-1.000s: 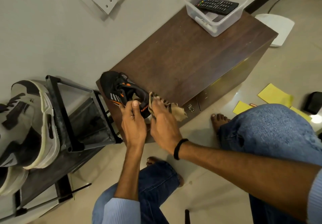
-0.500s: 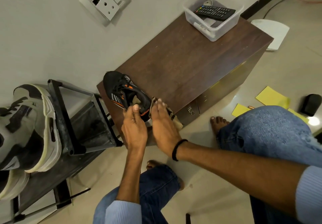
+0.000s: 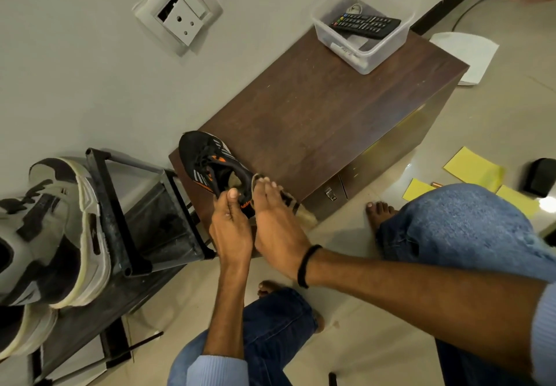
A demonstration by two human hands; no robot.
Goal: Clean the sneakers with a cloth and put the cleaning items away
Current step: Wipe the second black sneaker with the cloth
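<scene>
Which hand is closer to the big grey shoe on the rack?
Left. The left hand grips the black sneaker on the side toward the big grey shoe; the right hand, pressing the cloth, lies beyond it, farther off.

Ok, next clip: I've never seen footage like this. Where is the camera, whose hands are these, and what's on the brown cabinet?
No machine here: a person wears one camera on the head, so you look down at their two bare hands. The left hand grips a black and orange sneaker by its heel end at the near corner of a brown cabinet. The right hand presses a beige cloth against that heel with flat fingers. At the far end stands a clear tub holding a remote control.
</scene>
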